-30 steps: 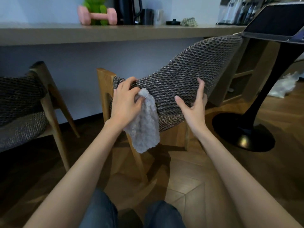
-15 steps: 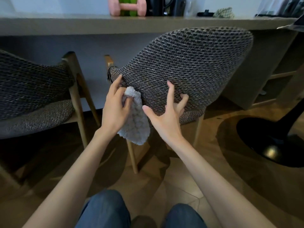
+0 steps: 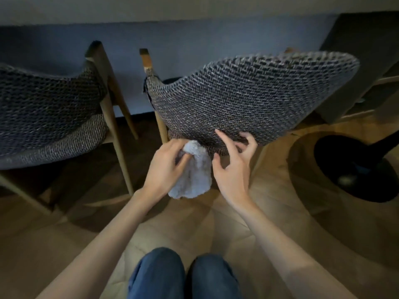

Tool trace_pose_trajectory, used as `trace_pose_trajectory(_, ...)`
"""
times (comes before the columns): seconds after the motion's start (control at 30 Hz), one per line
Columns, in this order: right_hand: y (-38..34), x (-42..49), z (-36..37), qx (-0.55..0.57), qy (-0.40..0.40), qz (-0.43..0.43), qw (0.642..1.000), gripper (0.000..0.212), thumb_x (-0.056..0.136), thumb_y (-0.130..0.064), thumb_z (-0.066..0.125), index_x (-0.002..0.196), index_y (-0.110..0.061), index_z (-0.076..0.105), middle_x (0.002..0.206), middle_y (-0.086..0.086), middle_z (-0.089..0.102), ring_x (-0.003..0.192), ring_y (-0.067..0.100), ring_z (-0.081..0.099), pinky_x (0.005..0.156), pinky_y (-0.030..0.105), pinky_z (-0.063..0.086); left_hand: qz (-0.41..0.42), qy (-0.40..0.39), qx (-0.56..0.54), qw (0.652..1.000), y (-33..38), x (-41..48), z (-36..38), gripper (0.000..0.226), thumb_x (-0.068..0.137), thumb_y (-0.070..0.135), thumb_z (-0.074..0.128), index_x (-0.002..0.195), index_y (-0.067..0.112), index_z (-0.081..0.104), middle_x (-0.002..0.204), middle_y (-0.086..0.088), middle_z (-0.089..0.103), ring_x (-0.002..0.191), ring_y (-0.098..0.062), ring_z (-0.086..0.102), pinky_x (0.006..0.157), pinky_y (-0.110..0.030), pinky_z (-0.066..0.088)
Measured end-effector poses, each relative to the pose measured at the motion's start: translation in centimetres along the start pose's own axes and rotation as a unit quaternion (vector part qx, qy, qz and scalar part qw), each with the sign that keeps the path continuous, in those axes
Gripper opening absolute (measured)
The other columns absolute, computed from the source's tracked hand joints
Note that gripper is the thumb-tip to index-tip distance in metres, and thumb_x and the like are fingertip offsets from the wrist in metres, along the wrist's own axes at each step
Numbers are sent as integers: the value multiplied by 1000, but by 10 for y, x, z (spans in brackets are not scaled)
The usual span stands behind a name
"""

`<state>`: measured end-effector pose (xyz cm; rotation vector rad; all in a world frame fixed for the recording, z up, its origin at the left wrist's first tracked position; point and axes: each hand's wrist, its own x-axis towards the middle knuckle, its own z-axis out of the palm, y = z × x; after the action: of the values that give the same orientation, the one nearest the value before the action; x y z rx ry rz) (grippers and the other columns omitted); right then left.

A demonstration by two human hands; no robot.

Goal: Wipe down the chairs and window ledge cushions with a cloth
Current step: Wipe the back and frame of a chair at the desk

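Note:
A chair with a woven grey backrest (image 3: 248, 98) and wooden legs stands right in front of me, its back turned towards me. My left hand (image 3: 166, 167) grips a fluffy pale grey cloth (image 3: 194, 175) at the bottom edge of that backrest. My right hand (image 3: 233, 169) is beside the cloth, its index finger stretched onto the lower fabric and the other fingers loosely bent. The right hand holds nothing.
A second woven chair (image 3: 47, 113) with wooden legs stands to the left. A black round pedestal base (image 3: 358, 167) sits on the wooden floor at the right. A counter edge (image 3: 194, 7) runs along the top, with a dark cabinet (image 3: 364, 59) at the far right. My knees (image 3: 183, 275) show below.
Both hands have slid down the backrest from its upper left edge to its bottom edge, with the cloth. My view has tilted down, so the counter top is out of sight.

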<state>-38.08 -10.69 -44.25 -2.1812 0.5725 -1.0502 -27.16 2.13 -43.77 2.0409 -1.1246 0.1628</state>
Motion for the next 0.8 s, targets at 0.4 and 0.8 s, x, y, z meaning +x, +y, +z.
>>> trace_pose_trajectory(0.4,-116,42,-149,105,-353,276,888,36,83,-13,70,118,-21,64,126,-12,57,118,1,51,94,12,39,-182,-152,-112,965,158,20,-121,27,89,12,61,115,14,64,105,0,65,94,-16,59,81,-37,47)
trace_pose_trajectory(0.8,-171,114,-287,86,-287,322,898,15,92,-20,58,86,-32,52,84,-13,61,83,5,60,73,29,47,-164,-222,-146,950,300,113,-161,24,91,31,61,110,17,64,86,1,64,74,-14,55,67,-34,43)
